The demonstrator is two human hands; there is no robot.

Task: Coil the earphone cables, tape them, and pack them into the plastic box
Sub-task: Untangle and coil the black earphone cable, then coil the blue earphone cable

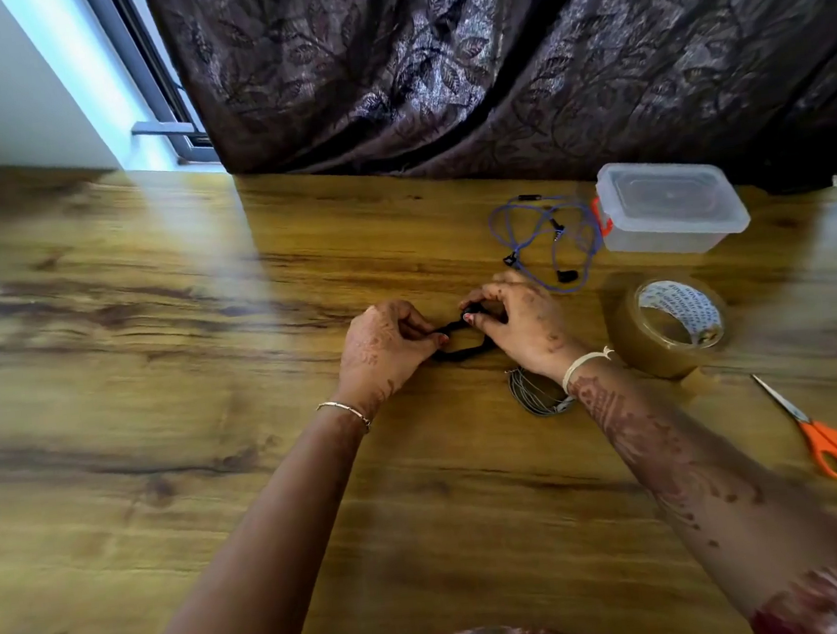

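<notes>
- Left hand [383, 343] and right hand [515, 319] are pinching the black earphone cable [461, 351], seemingly coiling it.
- Loops needing even tension, tight, before taping with tape roll [671, 331].

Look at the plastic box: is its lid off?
No, the clear lid sits closed on top of the plastic box.

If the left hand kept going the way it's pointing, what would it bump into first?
Probably the right hand. The left hand points toward the right, pinching the black earphone cable, and the right hand grips the same cable just beyond it.
</notes>
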